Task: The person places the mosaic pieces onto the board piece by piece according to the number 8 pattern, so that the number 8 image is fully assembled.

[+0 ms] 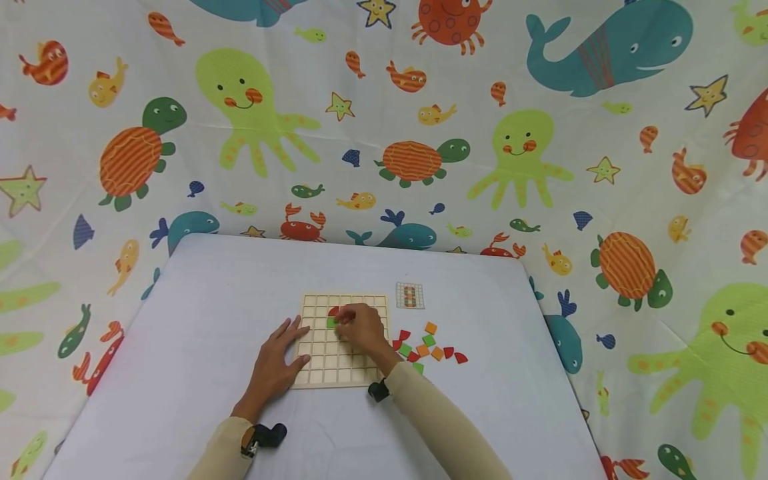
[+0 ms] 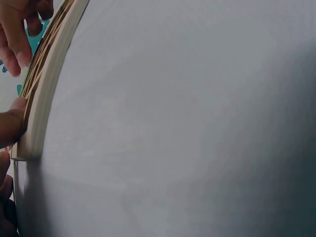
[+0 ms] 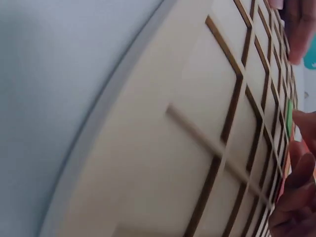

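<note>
A wooden grid board [image 1: 319,373] lies on the white-covered table. Beside its left edge is my left hand [image 1: 275,363], its thumb and fingertips touching the board. In the left wrist view, the left thumb [image 2: 11,126] presses near the board's rim [image 2: 42,118]. My right hand [image 1: 362,328] is over the upper middle of the board, fingers bent and thumb close to the index finger. Just left of it, a green square tile [image 1: 331,323] and a red quarter-round tile [image 1: 333,311] sit in the grid. Whether the right fingertips hold a tile is hidden.
Loose red, green and orange tiles [image 1: 431,328] lie scattered right of the board, several of them near the right forearm. A small card [image 1: 411,296] printed with a grid and coloured pattern lies beyond them. A sea-animal cloth [image 1: 372,100] hangs behind the table.
</note>
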Tool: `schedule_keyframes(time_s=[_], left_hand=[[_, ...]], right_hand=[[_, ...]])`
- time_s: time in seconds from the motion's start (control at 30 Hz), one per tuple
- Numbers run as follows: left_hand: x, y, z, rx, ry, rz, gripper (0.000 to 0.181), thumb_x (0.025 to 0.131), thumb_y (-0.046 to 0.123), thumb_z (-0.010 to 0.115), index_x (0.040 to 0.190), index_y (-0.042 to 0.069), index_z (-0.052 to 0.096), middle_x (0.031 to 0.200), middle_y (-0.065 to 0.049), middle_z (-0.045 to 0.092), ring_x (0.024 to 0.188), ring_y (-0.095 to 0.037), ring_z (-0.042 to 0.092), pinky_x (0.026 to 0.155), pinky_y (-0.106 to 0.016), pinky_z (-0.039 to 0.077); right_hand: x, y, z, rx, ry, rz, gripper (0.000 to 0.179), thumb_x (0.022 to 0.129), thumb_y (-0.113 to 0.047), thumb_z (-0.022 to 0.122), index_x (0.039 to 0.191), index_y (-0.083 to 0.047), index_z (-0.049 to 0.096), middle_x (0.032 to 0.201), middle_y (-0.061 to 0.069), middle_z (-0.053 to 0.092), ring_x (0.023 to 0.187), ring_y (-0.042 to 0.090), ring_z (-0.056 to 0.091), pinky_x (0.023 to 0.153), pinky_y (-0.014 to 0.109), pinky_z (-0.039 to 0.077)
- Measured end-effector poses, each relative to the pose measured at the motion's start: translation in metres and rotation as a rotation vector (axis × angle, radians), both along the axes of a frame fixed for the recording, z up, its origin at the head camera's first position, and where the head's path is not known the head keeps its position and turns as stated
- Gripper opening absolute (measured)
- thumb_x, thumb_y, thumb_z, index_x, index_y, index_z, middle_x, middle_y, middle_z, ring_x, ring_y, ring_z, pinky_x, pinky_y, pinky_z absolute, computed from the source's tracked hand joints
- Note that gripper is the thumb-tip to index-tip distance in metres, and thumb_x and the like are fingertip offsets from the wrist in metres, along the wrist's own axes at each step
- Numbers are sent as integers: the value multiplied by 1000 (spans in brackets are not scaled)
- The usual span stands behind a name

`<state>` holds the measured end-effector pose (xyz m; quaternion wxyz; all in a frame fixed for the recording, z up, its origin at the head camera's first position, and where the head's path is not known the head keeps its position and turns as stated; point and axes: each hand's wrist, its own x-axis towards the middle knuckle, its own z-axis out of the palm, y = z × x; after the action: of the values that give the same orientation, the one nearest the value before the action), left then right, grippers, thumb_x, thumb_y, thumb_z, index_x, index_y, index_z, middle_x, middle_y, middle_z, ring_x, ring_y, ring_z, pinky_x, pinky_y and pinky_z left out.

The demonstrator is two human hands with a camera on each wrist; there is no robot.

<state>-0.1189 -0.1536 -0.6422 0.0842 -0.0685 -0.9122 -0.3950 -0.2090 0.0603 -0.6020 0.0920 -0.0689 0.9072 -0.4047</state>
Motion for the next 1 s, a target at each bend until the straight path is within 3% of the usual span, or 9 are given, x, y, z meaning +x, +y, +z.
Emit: schedule_keyframes(time_s=[0.23,0.43,0.77,1.0], left_hand=[[-1,-1,3,-3,-51,3,63,89,10,82,149,10,61,169,-17,42,158,-47,33,123,-72,29],[-1,-1,4,9,-26,-1,62,89,9,82,148,9,62,168,-18,43,157,-48,34,122,-73,30],[-1,-1,2,-9,-25,3,62,88,12,82,147,8,62,167,-19,44,156,-49,35,121,-74,30],[-2,0,0,-1,-56,-5,63,89,11,82,148,9,61,169,-17,42,158,-49,33,123,-73,29]], right_hand=[[4,39,7,-98,32,2,13,90,-15,85,102,-17,81,92,-1,74,74,9,61,63,26,49],[7,80,11,-142,36,-48,14,91,-16,85,104,-16,81,94,0,72,71,16,58,61,26,51],[18,129,11,-76,-8,-221,14,91,-19,85,104,-19,80,95,0,70,76,19,58,61,26,52],[32,144,4,-64,-61,-207,17,89,-20,87,103,-18,79,96,2,71,78,20,61,59,26,56]])
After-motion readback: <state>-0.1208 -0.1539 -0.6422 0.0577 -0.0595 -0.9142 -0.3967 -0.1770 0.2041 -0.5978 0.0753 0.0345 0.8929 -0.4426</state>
